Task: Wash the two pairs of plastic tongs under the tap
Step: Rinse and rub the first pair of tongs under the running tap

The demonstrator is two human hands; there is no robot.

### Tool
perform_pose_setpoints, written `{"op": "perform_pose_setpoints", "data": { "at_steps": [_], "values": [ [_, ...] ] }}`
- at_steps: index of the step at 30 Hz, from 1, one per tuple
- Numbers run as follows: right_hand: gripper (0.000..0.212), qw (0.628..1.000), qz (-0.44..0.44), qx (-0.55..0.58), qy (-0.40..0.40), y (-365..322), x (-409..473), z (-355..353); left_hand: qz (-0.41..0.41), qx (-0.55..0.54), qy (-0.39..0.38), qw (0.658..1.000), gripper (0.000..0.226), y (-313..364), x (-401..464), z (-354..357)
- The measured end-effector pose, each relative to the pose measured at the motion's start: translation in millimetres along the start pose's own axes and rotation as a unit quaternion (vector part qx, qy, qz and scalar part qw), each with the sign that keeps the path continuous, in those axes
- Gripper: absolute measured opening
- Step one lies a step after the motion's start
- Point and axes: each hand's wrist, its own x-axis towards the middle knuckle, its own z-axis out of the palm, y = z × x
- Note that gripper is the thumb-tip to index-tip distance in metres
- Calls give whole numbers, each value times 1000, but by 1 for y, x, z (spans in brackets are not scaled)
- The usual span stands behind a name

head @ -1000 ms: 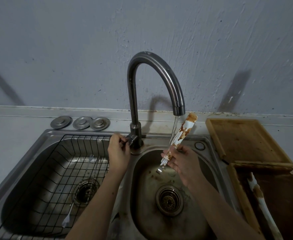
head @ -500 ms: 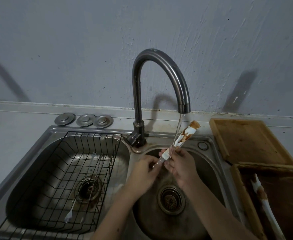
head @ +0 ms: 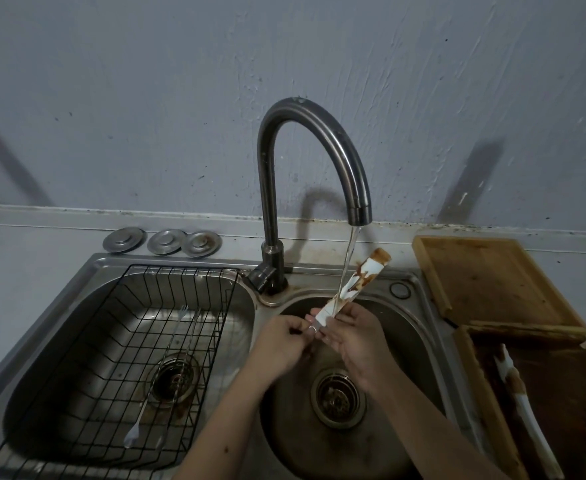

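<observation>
Sauce-stained tongs point(head: 352, 287) held w/ both hands over right sink basin point(head: 419, 344), long axis slanting up-right, tip toward wall, under tap point(head: 319, 150) stream. Right hand point(head: 352, 337) cupped around lower end; left hand point(head: 284, 341) pinching wire loop at base. Second tongs point(head: 523, 407) on tray point(head: 485, 393) at right, partly cut off.

Grey counter point(head: 35, 258) with double sink point(head: 263, 306) set in. Three metal lids point(head: 162, 241) far left. Wooden tray point(head: 492, 285) right, second tray point(head: 485, 410) nearer.

both hands hold stained tongs point(head: 352, 287) under tap point(head: 314, 161).
</observation>
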Motion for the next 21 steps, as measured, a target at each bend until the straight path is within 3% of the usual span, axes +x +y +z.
{"op": "perform_pose_setpoints", "data": {
  "at_steps": [11, 15, 21],
  "values": [
    [14, 998, -12, -59, 5, -18, -3, -5, 2, -55, -28, 998, 30, 12, 3, 8],
    [17, 998, -10, -61, -33, -25, -4, -8, 6, -63, -31, 998, 27, 12, 5, 6],
    [12, 997, -21, -68, 15, -25, -6, -7, 3, -42, -34, 999, 29, 19, 5, 8]
  ]
}}
